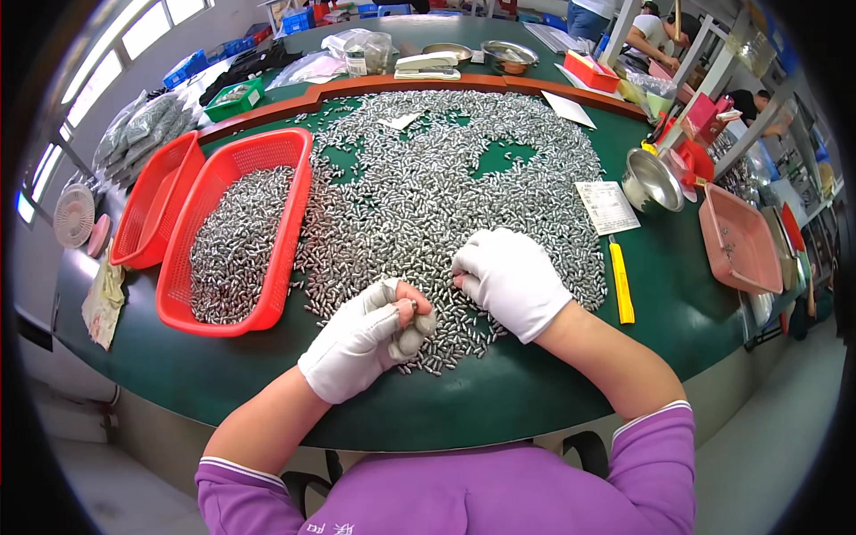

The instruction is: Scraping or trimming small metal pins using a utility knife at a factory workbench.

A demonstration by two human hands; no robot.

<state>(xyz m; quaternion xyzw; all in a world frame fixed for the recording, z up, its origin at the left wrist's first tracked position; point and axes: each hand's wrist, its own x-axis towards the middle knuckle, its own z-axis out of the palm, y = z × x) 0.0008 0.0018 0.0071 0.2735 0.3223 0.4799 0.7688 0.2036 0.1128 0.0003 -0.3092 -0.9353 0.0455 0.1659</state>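
Observation:
A broad layer of small silver, bullet-shaped metal pieces (401,205) covers the middle of the green table (428,415). At its near edge is my left hand (361,339), in a white glove with bare thumb and index tips and greyed finger ends. Those two tips pinch what looks like one small metal piece (413,305), mostly hidden. My right hand (513,283), also gloved in white, rests low over the pieces just to the right. Its fingers are curled with the tips together at the pile; whatever is between them is hidden.
On the left, a red basket (308,169) holds more pieces, beside another red basket (143,214). A wooden rail (357,86) edges the back. Rightward lie a yellow cutter (621,285), a printed slip (608,207), a steel bowl (655,178) and a pink tray (736,236). People work far right.

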